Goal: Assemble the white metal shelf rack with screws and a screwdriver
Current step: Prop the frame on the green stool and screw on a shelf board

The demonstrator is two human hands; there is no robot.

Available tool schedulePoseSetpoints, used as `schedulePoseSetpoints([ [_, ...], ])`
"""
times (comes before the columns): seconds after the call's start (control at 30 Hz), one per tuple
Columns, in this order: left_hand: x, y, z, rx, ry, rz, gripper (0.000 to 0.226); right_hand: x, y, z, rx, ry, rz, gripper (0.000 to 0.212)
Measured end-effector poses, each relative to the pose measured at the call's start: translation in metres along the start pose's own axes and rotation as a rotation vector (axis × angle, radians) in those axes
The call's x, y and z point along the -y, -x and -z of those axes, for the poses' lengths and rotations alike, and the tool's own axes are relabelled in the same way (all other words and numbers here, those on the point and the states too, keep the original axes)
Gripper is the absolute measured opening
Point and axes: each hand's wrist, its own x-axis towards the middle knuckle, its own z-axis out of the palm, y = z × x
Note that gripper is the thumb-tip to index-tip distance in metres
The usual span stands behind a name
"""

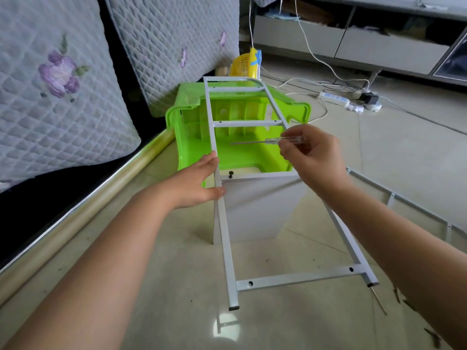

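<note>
White metal ladder-shaped rack frame (pixel 222 223) leans from the tiled floor onto the green plastic bin (pixel 187 104); your left hand (pixel 199 181) grips its left rail, your right hand (pixel 312 157) pinches the clear-handled screwdriver (pixel 273 140) over the bin.

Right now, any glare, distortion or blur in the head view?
Head view: bright glare patch on the glossy tiled floor; wide-angle bending curves the brass-coloured bed rail; the clear-handled screwdriver in the right hand looks slightly soft.

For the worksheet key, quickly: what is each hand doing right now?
Left hand: grips the white frame's left rail.
Right hand: pinches the screwdriver by its clear handle.
</note>
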Motion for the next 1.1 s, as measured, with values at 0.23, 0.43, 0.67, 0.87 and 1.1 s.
schedulePoseSetpoints([
  [0.23, 0.001, 0.003, 0.002, -0.012, 0.093, 0.002, 0.076, 0.009, -0.003, 0.004, 0.146, 0.126, 0.217, 0.022],
  [0.43, 0.003, 0.002, 0.002, -0.028, 0.122, 0.015, 0.078, 0.009, -0.005, 0.006, 0.167, 0.132, 0.219, 0.022],
  [0.67, 0.003, 0.000, 0.005, -0.017, 0.096, 0.010, 0.081, 0.011, -0.006, 0.005, 0.201, 0.128, 0.196, 0.018],
  [0.87, 0.002, -0.001, 0.006, -0.003, 0.056, 0.007, 0.081, 0.017, -0.009, 0.009, 0.249, 0.182, 0.204, 0.022],
  [1.1, 0.002, -0.002, 0.007, -0.014, 0.015, 0.004, 0.082, 0.035, -0.020, 0.009, 0.387, 0.294, 0.298, 0.026],
])
